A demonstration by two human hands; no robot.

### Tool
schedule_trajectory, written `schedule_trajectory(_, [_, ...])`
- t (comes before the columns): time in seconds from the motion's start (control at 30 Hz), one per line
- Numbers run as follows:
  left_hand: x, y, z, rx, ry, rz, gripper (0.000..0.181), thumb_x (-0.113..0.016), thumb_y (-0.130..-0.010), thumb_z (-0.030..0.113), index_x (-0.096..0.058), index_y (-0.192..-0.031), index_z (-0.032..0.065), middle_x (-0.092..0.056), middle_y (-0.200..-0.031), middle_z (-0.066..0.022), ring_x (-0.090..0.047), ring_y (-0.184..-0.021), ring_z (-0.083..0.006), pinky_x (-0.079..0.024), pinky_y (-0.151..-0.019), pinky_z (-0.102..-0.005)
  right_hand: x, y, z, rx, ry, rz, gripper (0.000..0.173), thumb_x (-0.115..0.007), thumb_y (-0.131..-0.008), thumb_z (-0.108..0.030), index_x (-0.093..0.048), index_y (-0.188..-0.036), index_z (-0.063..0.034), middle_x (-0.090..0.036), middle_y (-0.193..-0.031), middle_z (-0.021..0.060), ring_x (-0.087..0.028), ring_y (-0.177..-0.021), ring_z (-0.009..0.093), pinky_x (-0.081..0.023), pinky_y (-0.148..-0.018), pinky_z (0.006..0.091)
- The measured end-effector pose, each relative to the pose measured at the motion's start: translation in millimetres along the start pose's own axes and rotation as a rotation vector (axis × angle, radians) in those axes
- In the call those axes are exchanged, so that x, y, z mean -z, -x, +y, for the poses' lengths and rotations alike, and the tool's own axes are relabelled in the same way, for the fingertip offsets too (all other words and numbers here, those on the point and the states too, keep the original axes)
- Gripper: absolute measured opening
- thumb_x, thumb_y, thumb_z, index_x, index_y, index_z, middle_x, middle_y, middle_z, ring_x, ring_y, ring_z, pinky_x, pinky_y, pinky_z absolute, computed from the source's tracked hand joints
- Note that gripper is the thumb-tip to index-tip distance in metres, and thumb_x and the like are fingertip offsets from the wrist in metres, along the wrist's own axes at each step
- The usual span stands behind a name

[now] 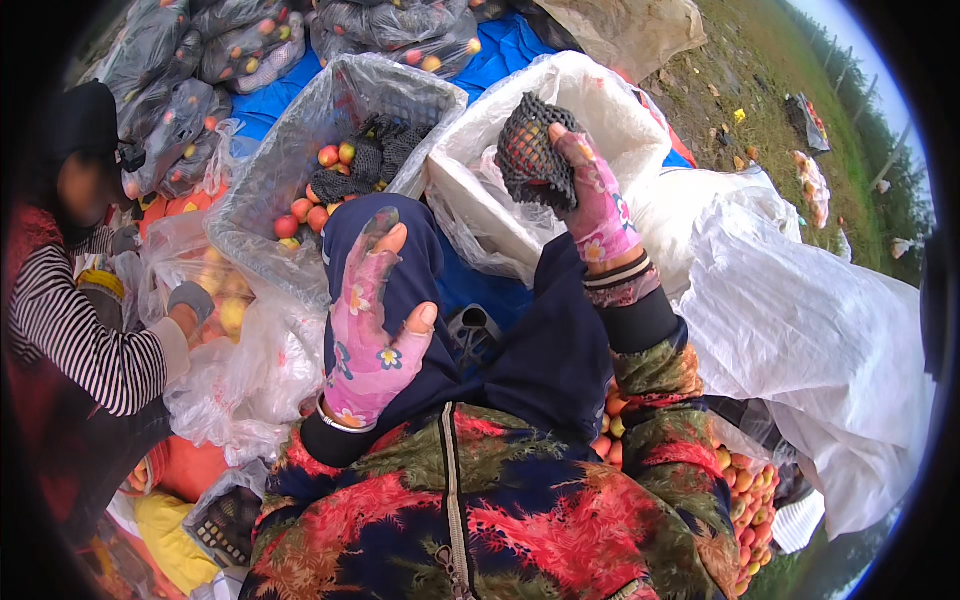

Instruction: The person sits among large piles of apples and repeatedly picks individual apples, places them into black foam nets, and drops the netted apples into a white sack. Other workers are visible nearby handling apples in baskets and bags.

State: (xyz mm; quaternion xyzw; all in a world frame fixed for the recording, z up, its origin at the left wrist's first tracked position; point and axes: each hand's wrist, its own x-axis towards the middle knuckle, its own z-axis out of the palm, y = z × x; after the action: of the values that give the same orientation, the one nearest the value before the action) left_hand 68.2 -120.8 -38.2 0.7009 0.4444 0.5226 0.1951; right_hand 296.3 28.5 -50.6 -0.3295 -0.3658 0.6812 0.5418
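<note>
My right hand [596, 195], in a pink flowered glove with bare fingertips, grips a dark mesh foam sleeve [536, 150] with reddish fruit showing through its holes. It is held up over a white-lined box [622, 112]. My left hand [375, 330], gloved alike, is raised above my left thigh with fingers apart and nothing in it. Beyond it stands a crate lined with clear plastic [251, 180]. In that crate lie small red and yellow apples [301, 210] and more dark foam sleeves [360, 161].
At the left a co-worker [97, 322] in striped sleeves and grey gloves handles a clear bag. Bags of fruit [390, 34] lie on a blue tarp [499, 56] ahead. White sheeting [795, 322] covers something at the right, near piled apples [746, 510].
</note>
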Motion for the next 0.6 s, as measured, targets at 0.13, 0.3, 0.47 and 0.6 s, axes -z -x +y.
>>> schedule_trajectory(0.13, [-1.4, -1.3, -29.7, 0.095, -0.117, 0.030, 0.034, -0.057, -0.086, 0.013, -0.047, -0.115, 0.0004, -0.054, -0.116, -0.0200, -0.050, -0.114, -0.0376, -0.043, -0.092, -0.0430, 109.7, -108.4, -17.6, 0.003, 0.465, 0.246, 0.040, -0.060, -0.086, -0.031, -0.054, -0.111, -0.0006, -0.063, -0.098, 0.0083, -0.062, -0.086, 0.017, -0.050, -0.077, 0.0294])
schedule_trajectory(0.3, [-5.7, -11.0, -59.6, 0.074, -0.384, -0.103, 0.025, -0.049, -0.089, 0.011, -0.046, -0.113, 0.0028, -0.052, -0.117, -0.0222, -0.047, -0.117, -0.0405, -0.038, -0.096, -0.0496, 236.9, -204.2, 51.3, -0.375, 1.383, 0.498, 0.070, -0.069, -0.070, -0.038, -0.046, -0.120, 0.0052, -0.059, -0.110, 0.0213, -0.059, -0.100, 0.030, -0.046, -0.085, 0.0349])
schedule_trajectory(0.47, [-2.7, -21.0, -64.3, 0.288, -0.425, -0.221, 0.016, -0.053, -0.086, 0.015, -0.060, -0.097, 0.0072, -0.058, -0.110, -0.0169, -0.053, -0.108, -0.0399, -0.036, -0.095, -0.0567, 311.7, -267.9, 141.1, -0.322, 1.582, 0.453, 0.072, -0.067, -0.071, -0.041, -0.045, -0.123, 0.0036, -0.058, -0.114, 0.0249, -0.057, -0.107, 0.034, -0.045, -0.088, 0.0365])
schedule_trajectory(0.6, [37.4, -45.4, -80.5, 0.433, -0.505, -0.466, 0.018, -0.059, -0.073, 0.007, -0.060, -0.091, 0.0090, -0.056, -0.111, -0.0163, -0.052, -0.108, -0.0404, -0.038, -0.094, -0.0549, 433.4, -292.2, 185.8, -0.244, 1.603, 0.312, 0.067, -0.058, -0.078, -0.047, -0.045, -0.126, -0.0010, -0.054, -0.120, 0.0251, -0.052, -0.112, 0.037, -0.041, -0.093, 0.0400])
